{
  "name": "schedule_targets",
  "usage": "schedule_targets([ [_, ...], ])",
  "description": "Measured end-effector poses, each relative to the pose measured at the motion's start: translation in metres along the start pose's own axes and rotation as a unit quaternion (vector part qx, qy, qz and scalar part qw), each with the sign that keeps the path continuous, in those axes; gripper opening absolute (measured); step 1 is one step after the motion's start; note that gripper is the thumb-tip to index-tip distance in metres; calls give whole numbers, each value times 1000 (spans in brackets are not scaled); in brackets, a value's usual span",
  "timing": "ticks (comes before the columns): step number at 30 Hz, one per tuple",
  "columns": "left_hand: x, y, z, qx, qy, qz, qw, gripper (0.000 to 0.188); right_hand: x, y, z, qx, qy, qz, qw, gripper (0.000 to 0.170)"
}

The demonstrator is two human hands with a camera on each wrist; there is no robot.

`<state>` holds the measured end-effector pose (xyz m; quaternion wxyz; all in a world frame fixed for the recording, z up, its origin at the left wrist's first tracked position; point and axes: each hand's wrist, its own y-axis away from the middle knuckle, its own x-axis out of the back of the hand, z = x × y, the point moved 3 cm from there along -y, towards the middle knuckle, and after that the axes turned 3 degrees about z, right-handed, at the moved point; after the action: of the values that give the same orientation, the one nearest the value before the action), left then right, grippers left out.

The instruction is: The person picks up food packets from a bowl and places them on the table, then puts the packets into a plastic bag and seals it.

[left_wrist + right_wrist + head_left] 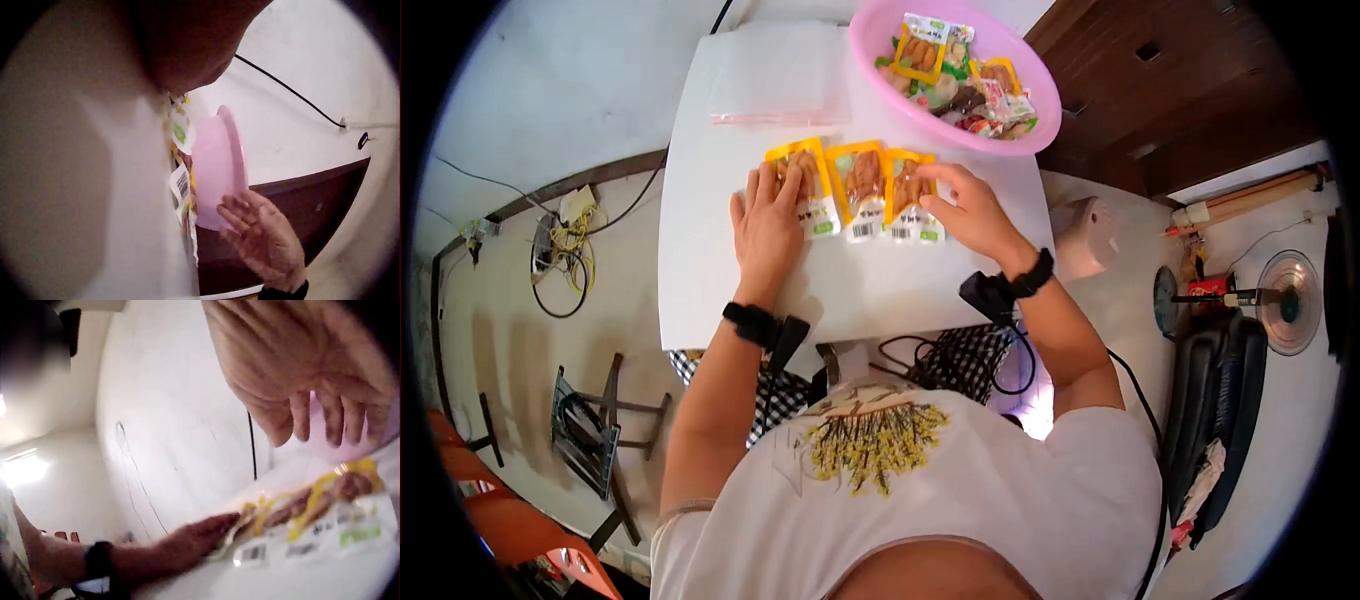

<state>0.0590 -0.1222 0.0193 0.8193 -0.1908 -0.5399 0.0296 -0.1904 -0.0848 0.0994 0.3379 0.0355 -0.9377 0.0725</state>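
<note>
Three food packets with yellow edges and clear windows over brown pieces lie side by side on the white table. My left hand rests on the left packet, its fingers extended over the upper part. Between the hands lies the middle packet, partly overlapped by its neighbour. Over the right packet hovers my right hand, fingers loosely bent and nothing between them. The left wrist view shows this right hand raised off the table, while the right wrist view shows its palm above the packets.
A pink basin at the table's back right holds several assorted food packets. Flat clear plastic bags are stacked at the back left. Beyond the table's right edge stands a pale pink cylindrical object. Cables hang from both wrist cameras.
</note>
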Motion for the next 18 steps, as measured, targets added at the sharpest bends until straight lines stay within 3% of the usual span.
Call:
schedule_targets([
  [3, 2, 2, 3, -1, 2, 7, 1000, 49, 43, -32, -7, -9, -53, -17, 998, 24],
  [5, 5, -1, 6, -1, 1, 7, 1000, 48, 92, -92, -14, -4, 44, 53, 998, 21],
  [7, 10, -2, 9, 6, -15, -6, 1000, 47, 113, -137, -10, 78, 37, 90, 992, 22],
  [10, 9, -3, 8, 6, -13, -2, 1000, 47, 121, -210, 42, 104, 117, 175, 972, 30],
  [13, 8, -4, 7, 6, -12, -6, 1000, 48, 101, -261, 101, -15, 243, 100, 965, 36],
  [16, 11, -4, 8, 5, -7, -14, 1000, 48, 78, -278, 137, -191, 145, 33, 970, 39],
  [18, 12, -4, 9, 7, -9, -11, 1000, 48, 72, -277, 143, -215, 131, 43, 967, 37],
])
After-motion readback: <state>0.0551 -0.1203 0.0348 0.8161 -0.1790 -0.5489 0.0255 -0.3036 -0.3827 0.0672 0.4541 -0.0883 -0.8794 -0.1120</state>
